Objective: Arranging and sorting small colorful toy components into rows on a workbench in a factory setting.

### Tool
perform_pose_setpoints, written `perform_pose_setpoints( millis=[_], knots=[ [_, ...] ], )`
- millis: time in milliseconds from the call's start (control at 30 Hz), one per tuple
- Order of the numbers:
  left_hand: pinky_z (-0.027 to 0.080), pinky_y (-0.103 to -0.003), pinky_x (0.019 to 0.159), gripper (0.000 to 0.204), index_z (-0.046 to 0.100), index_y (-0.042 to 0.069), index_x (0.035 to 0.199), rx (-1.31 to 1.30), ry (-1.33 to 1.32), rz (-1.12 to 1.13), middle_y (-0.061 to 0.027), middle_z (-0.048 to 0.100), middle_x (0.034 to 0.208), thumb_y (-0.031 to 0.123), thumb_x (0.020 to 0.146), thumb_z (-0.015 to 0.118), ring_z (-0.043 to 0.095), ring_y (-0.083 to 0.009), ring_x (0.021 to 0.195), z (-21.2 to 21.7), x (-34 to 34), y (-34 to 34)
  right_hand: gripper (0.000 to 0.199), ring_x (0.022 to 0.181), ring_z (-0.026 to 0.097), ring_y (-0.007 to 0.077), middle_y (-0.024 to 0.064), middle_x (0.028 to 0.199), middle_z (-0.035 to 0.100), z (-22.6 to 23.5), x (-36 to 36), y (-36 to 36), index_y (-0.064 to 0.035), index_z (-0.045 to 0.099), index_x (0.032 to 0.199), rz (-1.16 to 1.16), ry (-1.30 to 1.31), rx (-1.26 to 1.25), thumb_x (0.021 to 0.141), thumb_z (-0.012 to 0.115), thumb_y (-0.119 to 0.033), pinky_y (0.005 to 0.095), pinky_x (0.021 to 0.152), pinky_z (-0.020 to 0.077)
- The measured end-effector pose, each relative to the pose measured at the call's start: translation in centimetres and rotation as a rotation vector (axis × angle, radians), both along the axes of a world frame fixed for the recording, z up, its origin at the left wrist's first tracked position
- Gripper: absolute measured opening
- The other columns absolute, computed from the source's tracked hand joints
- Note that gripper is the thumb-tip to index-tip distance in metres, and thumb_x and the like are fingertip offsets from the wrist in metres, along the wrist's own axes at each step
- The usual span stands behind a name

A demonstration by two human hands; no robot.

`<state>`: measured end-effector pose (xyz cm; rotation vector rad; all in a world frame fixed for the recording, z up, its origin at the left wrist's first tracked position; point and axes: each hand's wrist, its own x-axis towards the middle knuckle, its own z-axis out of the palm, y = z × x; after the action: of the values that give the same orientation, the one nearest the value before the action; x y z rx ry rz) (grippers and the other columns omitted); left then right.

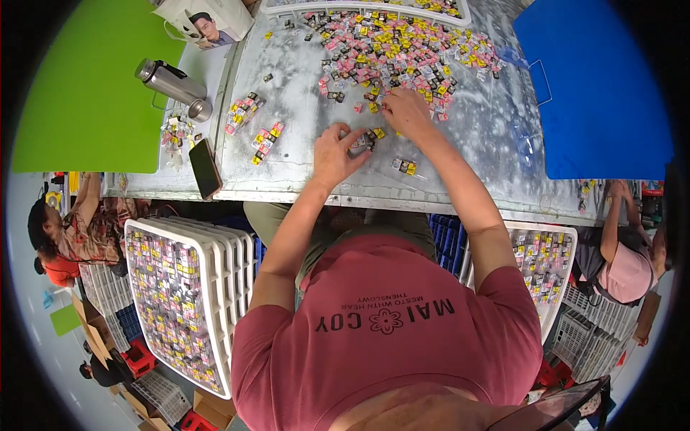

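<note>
On the metal-topped table my left hand [333, 156] curls its thumb and fingers around a small block of little black, white and yellow pieces [364, 141]. Farther forward, my right hand [408, 113] has its fingertips pinched together at the near edge of a wide loose pile of small pink, yellow, black and white pieces [402, 54]. What sits between those fingertips is hidden. Below my right wrist lies a clear plastic piece with a few small pieces [406, 166] on it. Left of my left hand are two grouped clusters, one nearer [267, 142] and one farther [245, 113].
A white tray [366, 8] of pieces stands at the back. At left are a steel flask [171, 81], its cup [200, 110], a phone [205, 169] and a bag [208, 25]. Green [93, 86] and blue [600, 86] panels flank the table. Filled crates [172, 302] stand beside me; co-workers sit both sides.
</note>
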<state>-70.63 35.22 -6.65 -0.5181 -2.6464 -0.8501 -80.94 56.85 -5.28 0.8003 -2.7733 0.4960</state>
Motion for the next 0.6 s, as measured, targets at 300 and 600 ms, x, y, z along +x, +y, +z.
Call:
perform_pose_setpoints(
  millis=[300, 600],
  knots=[
    [0.048, -0.044, 0.087, 0.047, 0.076, 0.019, 0.118, -0.085, 0.04, 0.143, -0.0092, 0.061, 0.119, 0.026, 0.073, 0.086, 0.062, -0.0267, 0.099, 0.7, 1.0, 1.7, 0.019, 0.106, 0.065, 0.0335, 0.0149, 0.11, 0.067, -0.4, 1.0, -0.7, -0.0053, 0.071, 0.102, -0.029, 0.05, 0.013, 0.087, 0.06, -0.01, 0.0509, 0.095, 0.048],
    [0.038, -0.046, 0.101, 0.037, 0.075, 0.021, 0.114, -0.123, 0.161, -0.088, -0.0041, 0.061, 0.133, 0.019, 0.077, 0.08, 0.053, -0.0298, 0.125, -0.3, 0.9, 0.9, 0.019, 0.094, 0.065, 0.0327, 0.0114, 0.095, 0.065, -0.2, 1.0, 0.4, -0.0079, 0.065, 0.098, 0.037, 0.089, -0.155, 0.081, 0.07, -0.011, 0.0472, 0.088, 0.0496]
  ],
)
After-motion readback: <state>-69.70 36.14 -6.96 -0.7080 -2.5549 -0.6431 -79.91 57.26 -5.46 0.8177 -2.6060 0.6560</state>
